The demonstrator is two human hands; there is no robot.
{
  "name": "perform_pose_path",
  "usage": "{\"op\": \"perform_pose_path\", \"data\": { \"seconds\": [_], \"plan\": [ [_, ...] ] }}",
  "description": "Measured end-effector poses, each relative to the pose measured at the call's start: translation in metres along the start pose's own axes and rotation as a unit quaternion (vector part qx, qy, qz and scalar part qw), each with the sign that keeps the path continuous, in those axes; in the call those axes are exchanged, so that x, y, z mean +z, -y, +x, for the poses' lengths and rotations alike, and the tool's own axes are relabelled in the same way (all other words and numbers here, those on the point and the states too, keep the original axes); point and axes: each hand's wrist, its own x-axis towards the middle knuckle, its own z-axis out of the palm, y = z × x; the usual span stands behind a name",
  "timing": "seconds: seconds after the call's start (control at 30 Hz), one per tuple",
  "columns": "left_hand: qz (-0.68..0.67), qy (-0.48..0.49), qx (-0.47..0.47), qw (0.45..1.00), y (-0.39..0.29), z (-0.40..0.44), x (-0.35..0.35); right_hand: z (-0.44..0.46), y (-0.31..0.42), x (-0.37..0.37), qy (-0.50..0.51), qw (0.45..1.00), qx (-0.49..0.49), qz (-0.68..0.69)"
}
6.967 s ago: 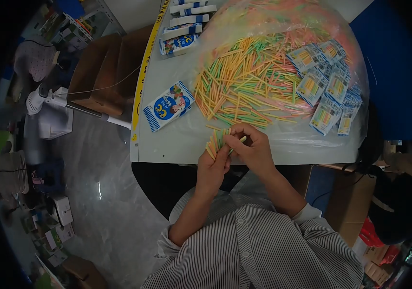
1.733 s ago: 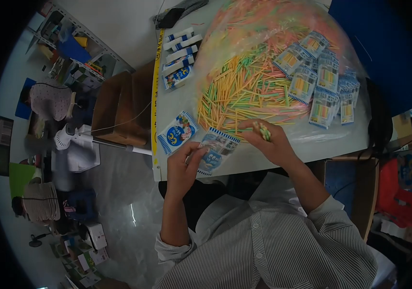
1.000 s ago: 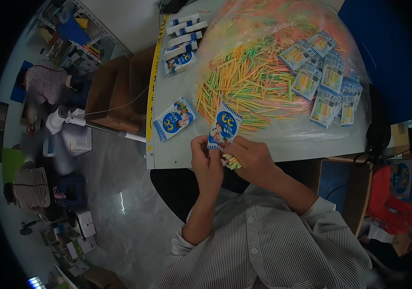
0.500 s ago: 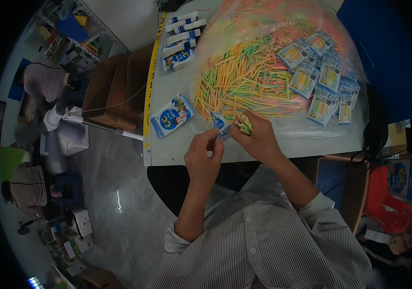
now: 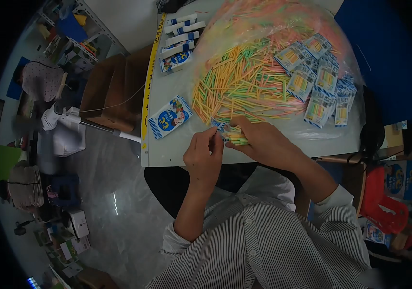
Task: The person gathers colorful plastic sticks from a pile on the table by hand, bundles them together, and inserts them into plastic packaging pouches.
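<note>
Saw a pale table [image 5: 167, 153] bearing a clear bag [image 5: 263, 29] of coloured sticks [image 5: 244, 82]; left of the bag, noted a blue packet [image 5: 170, 117] and overlapping packets [image 5: 179, 41].

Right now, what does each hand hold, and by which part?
Left hand: packet, by an edge. Right hand: sticks, by the ends nearer its palm.

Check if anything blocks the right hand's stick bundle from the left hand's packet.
Nothing visible does. The right hand holds the stick bundle right beside the packet the left hand pinches. The loose sticks lie beyond, not between. Can't tell whether any stick ends are inside the packet.
</note>
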Motion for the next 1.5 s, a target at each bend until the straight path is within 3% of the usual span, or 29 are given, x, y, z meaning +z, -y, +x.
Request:
{"op": "perform_pose_path", "data": {
  "seconds": [0.07,0.2,0.3,0.37,0.6,0.7,0.77,0.9,0.97,1.03,1.1,1.17,1.2,1.23,1.27,1.3,1.37,1.4,1.47,1.5],
  "plan": [
    [-0.009,0.006,0.003,1.0,-0.002,0.0,0.0,0.006,-0.001,-0.005,0.105,0.991,0.022,-0.079],
    [-0.026,0.022,0.013,0.999,-0.003,-0.002,0.0,0.019,-0.006,-0.013,0.155,0.981,0.032,-0.117],
    [-0.035,0.05,0.02,0.998,-0.006,-0.004,0.002,0.024,-0.011,-0.014,0.172,0.969,-0.015,-0.174],
    [-0.043,0.058,0.018,0.997,-0.008,-0.005,0.005,0.029,-0.009,-0.013,0.221,0.938,-0.013,-0.268],
    [-0.127,0.095,-0.097,0.983,-0.012,-0.003,0.013,0.039,0.011,-0.02,0.255,0.902,-0.077,-0.341],
    [-0.15,0.085,-0.151,0.973,-0.013,0.003,0.007,0.044,0.025,-0.034,0.265,0.933,-0.028,-0.243],
    [-0.159,0.078,-0.17,0.969,-0.011,0.006,0.005,0.041,0.02,-0.038,0.176,0.963,-0.092,-0.182],
    [-0.228,0.045,-0.237,0.943,-0.009,0.01,-0.002,0.025,0.023,-0.041,0.091,0.981,-0.105,-0.136],
    [-0.287,0.037,-0.271,0.918,-0.009,0.012,-0.008,0.014,0.017,-0.032,0.027,0.997,-0.037,-0.07],
    [-0.333,0.022,-0.318,0.888,-0.01,0.011,-0.009,0.009,0.003,-0.008,-0.024,0.998,-0.054,-0.011],
    [-0.369,0.054,-0.303,0.877,-0.01,0.004,-0.009,0.003,-0.016,0.013,-0.09,0.994,-0.057,0.036],
    [-0.404,0.086,-0.284,0.865,-0.005,-0.002,-0.008,0.0,-0.031,0.023,-0.17,0.967,-0.149,0.115],
    [-0.316,0.039,-0.183,0.93,0.002,-0.006,-0.008,-0.006,-0.031,0.021,-0.184,0.967,-0.14,0.104],
    [-0.219,-0.012,-0.076,0.973,-0.001,-0.002,-0.006,-0.013,-0.029,0.022,-0.159,0.958,-0.069,0.227],
    [-0.212,0.005,-0.069,0.975,-0.009,0.0,-0.005,-0.019,-0.028,0.024,-0.131,0.927,0.001,0.35],
    [-0.219,0.015,-0.063,0.974,-0.005,-0.002,-0.003,-0.023,-0.03,0.027,-0.144,0.926,0.005,0.348],
    [-0.322,0.25,-0.237,0.882,0.008,-0.014,-0.006,-0.028,-0.038,0.033,-0.104,0.929,-0.059,0.35],
    [-0.325,0.259,-0.23,0.88,0.007,-0.015,-0.005,-0.03,-0.038,0.033,-0.115,0.929,-0.057,0.348],
    [-0.337,0.237,-0.35,0.841,0.004,-0.018,-0.002,-0.034,-0.038,0.034,-0.134,0.929,-0.035,0.342],
    [-0.339,0.247,-0.346,0.839,0.002,-0.02,0.0,-0.037,-0.039,0.033,-0.145,0.929,-0.032,0.34]
  ]
}}
